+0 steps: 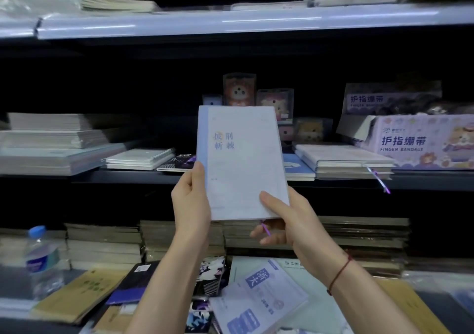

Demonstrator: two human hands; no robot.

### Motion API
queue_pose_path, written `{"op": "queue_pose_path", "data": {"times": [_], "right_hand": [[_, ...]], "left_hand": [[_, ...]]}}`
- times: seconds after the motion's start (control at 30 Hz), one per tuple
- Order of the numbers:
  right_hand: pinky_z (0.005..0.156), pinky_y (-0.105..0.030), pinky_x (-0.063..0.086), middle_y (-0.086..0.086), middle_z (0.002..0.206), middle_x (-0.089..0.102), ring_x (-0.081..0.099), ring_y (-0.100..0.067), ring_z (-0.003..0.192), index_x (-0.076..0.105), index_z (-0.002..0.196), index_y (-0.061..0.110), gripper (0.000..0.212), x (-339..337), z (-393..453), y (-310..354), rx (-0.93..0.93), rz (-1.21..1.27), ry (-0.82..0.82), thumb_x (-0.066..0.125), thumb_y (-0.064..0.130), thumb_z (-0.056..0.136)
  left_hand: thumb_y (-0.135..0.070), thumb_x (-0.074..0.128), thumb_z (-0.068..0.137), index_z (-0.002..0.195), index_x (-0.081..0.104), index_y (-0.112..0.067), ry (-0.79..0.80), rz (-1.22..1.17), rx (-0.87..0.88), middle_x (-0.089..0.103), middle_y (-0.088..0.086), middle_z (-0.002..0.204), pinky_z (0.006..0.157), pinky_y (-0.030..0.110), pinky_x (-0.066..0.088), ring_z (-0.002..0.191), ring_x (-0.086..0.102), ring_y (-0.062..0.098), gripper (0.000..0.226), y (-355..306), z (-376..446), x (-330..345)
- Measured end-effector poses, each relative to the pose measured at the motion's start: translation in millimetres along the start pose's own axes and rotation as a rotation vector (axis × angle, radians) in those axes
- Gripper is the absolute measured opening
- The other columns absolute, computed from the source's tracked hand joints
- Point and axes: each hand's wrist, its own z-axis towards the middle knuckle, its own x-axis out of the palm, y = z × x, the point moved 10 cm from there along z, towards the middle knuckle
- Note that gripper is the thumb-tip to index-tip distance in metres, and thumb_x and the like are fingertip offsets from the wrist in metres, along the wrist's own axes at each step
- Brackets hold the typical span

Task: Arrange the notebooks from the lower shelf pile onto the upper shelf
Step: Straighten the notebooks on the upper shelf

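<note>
Hiding right hand [284, 220] fingers: notebook [241, 161]

A pale notebook [243, 161] with a light blue spine strip and four printed characters on its cover stands nearly upright at the centre of the frame, raised in front of the middle shelf. A thin purple ribbon hangs from its bottom edge. In the lower part of the frame the lower shelf pile [259, 297] lies in loose, overlapping disarray, its covers blue-white, tan and dark. The upper shelf [179, 23] runs across the top, pale and glossy, possibly wrapped in plastic.
</note>
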Motion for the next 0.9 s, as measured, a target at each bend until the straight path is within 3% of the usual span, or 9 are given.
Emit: {"op": "queue_pose_path", "data": {"times": [0.1,0.17,0.33,0.4,0.5,0.77,0.9], "right_hand": [[0.045,-0.025,0.051,-0.009,0.09,0.07,0.063,-0.024,0.049,0.056,0.119,0.012,0.024,-4.3,0.9,9.0,-0.038,0.032,-0.047,0.053,0.018,0.096],[0.045,-0.025,0.052,-0.01,0.086,0.072,0.065,-0.026,0.05,0.056,0.116,0.01,0.021,-10.8,1.5,17.6,-0.077,0.079,-0.093,0.052,0.017,0.097],[0.044,-0.025,0.053,-0.012,0.084,0.072,0.067,-0.027,0.05,0.056,0.112,0.012,0.016,-31.1,1.1,31.3,-0.134,0.111,-0.21,0.051,0.016,0.097],[0.044,-0.025,0.053,-0.013,0.083,0.073,0.067,-0.027,0.05,0.057,0.111,0.013,0.015,-41.6,0.0,35.2,-0.144,0.107,-0.251,0.052,0.016,0.097],[0.042,-0.024,0.052,-0.009,0.07,0.073,0.066,-0.025,0.047,0.059,0.106,0.011,0.013,-57.4,-0.8,41.9,-0.139,0.111,-0.292,0.053,0.016,0.097],[0.035,-0.018,0.046,-0.008,0.052,0.065,0.061,-0.019,0.038,0.057,0.109,0.004,0.017,-99.6,-4.3,52.5,-0.095,0.135,-0.374,0.05,0.014,0.097],[0.036,-0.018,0.047,-0.006,0.051,0.065,0.062,-0.017,0.039,0.06,0.109,0.011,0.016,-117.7,-10.2,62.8,-0.134,0.11,-0.404,0.048,0.013,0.098]], "left_hand": [[-0.032,0.044,0.1,0.091,0.059,-0.003,0.027,-0.005,0.019,0.058,0.003,0.084,0.069,0.03,0.04,0.076,0.05,0.015,0.034,-5.6,0.0,8.0],[-0.023,0.042,0.101,0.106,0.06,-0.017,0.079,-0.025,-0.008,0.065,-0.004,0.095,0.067,0.021,0.047,0.079,0.059,0.01,0.02,-8.5,-3.0,19.5],[-0.013,0.039,0.098,0.135,0.046,-0.03,0.227,0.028,-0.051,0.063,-0.009,0.106,0.077,0.033,0.051,0.092,0.062,0.011,0.042,-9.1,-14.2,42.9],[-0.01,0.039,0.098,0.135,0.046,-0.031,0.287,0.053,-0.061,0.063,-0.013,0.099,0.077,0.033,0.055,0.087,0.064,0.006,0.043,-6.6,-18.3,50.3],[-0.007,0.042,0.099,0.133,0.045,-0.03,0.375,0.061,-0.056,0.065,-0.016,0.089,0.062,0.022,0.055,0.072,0.066,-0.003,0.041,-4.4,-25.6,63.3],[-0.018,0.053,0.095,0.146,0.032,-0.025,0.56,-0.022,-0.036,0.068,-0.016,0.114,0.072,0.022,0.057,0.099,0.066,0.001,0.055,-12.8,-50.9,101.6],[-0.017,0.053,0.094,0.123,0.05,-0.033,0.614,-0.078,-0.046,0.07,-0.025,0.103,0.077,0.025,0.058,0.097,0.067,-0.001,0.033,-14.4,-61.6,122.2]]}}
